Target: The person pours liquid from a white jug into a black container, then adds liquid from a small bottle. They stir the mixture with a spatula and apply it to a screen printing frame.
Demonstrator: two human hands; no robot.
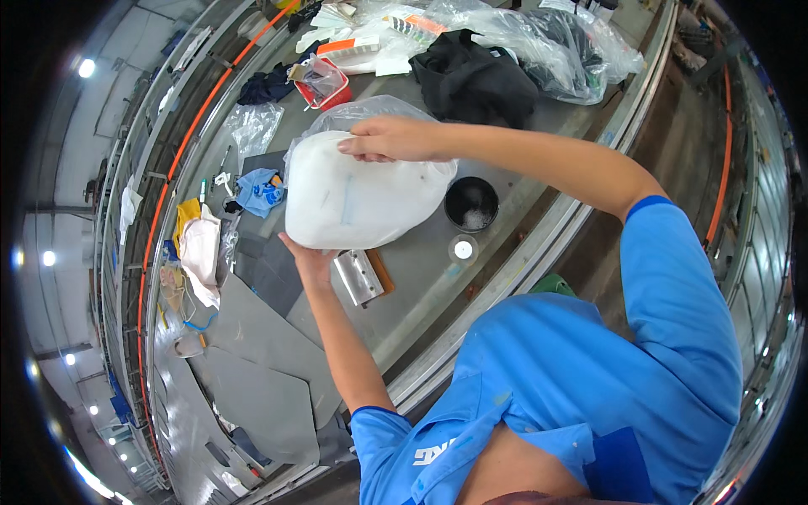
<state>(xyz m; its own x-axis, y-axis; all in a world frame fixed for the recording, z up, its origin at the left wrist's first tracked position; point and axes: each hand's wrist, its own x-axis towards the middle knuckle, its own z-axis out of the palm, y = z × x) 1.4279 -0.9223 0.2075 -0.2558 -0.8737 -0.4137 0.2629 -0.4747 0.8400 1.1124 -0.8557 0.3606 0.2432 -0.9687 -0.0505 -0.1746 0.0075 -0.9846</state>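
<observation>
A large white plastic jug [362, 194] is held up in front of me, lying on its side above the grey work table. My right hand [389, 140] is closed round its upper edge. From below, my left hand [310, 259] supports the jug's lower left side, its fingers partly hidden behind it. The jug's narrower end points right, toward a round black container [471, 204] with whitish, foamy-looking contents. Whether anything flows between them cannot be made out. Close to that container stands a small round item with a white centre [462, 250].
A metal plate with holes [359, 278] lies below the jug. Grey sheets [252, 396] cover the left side, near a blue cloth [259, 192] and gloves [200, 252]. Toward the back are a red basket [324, 82], black fabric [471, 80] and clear plastic bags [555, 50].
</observation>
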